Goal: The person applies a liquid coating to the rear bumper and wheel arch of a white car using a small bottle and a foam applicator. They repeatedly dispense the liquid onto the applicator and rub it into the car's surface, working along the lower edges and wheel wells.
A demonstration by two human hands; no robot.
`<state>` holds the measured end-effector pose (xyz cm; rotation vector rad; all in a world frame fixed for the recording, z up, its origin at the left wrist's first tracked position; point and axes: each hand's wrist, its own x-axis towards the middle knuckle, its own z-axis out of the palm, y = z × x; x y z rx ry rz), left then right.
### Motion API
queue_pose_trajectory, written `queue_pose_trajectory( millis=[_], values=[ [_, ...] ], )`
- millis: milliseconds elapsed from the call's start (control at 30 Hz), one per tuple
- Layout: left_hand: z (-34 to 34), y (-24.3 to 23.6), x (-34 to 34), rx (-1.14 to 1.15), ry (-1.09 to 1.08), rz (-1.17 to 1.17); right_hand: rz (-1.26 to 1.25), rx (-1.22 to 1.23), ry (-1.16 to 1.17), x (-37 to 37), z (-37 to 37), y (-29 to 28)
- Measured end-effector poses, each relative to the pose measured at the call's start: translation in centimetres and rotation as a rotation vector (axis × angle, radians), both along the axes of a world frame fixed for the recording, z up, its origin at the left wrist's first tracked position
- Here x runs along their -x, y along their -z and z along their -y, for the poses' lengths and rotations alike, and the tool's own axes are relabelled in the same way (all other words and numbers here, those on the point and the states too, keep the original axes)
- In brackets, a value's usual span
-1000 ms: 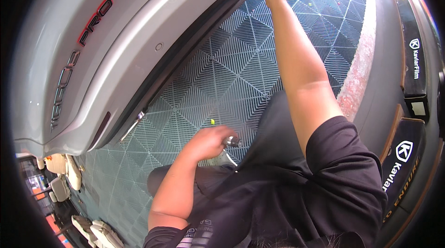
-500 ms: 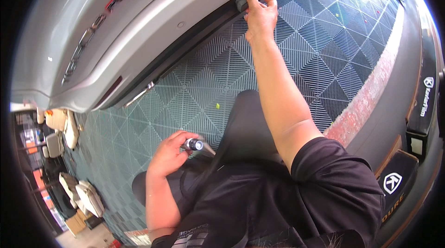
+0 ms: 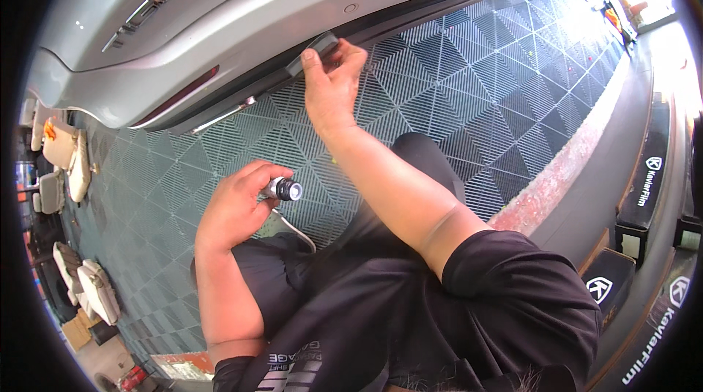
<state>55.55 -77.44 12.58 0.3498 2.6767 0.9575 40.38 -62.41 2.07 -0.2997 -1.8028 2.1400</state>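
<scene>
My right hand grips a dark grey applicator block between thumb and fingers. The block rests along the black lower trim of a silver car's rear bumper. Lower and to the left, my left hand is wrapped round a small bottle with a black neck. The bottle's round end points to the right, and most of its body is hidden in my fingers. A shiny exhaust trim shows at the bumper's lower edge, left of the block.
Patterned grey floor tiles lie below the bumper. Beige car seats stand at far left. Long black boxes line the right side, beyond a worn reddish-white strip. My knee is bent under my right arm.
My right hand has moved left along the black trim with the block. My left hand with the bottle now appears higher and further left. The whole view has shifted too.
</scene>
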Motion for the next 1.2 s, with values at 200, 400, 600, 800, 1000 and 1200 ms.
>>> queue_pose_trajectory(
  millis=[200,400,600,800,1000,1200],
  values=[
    [0.7,0.7,-2.2,0.014,0.087,-0.031,-0.225,-0.367,0.253,8.4,-13.6,3.9],
    [1.4,0.3,-5.3,-0.015,0.061,-0.062,-0.174,-0.861,0.319,11.4,-22.8,0.6],
    [2.2,0.4,-6.6,-0.035,0.043,-0.027,-0.236,-0.851,0.258,5.1,-14.0,0.3],
    [2.2,-0.7,-6.4,-0.066,0.059,-0.078,-0.469,-0.811,0.157,0.3,-1.4,1.3],
    [2.2,-0.7,-5.6,-0.090,0.062,-0.131,-0.519,-0.673,0.043,-2.6,5.5,0.7],
    [1.0,-1.0,-4.8,-0.108,0.090,-0.224,-0.653,-0.960,0.098,0.0,-1.4,1.5]
  ],
)
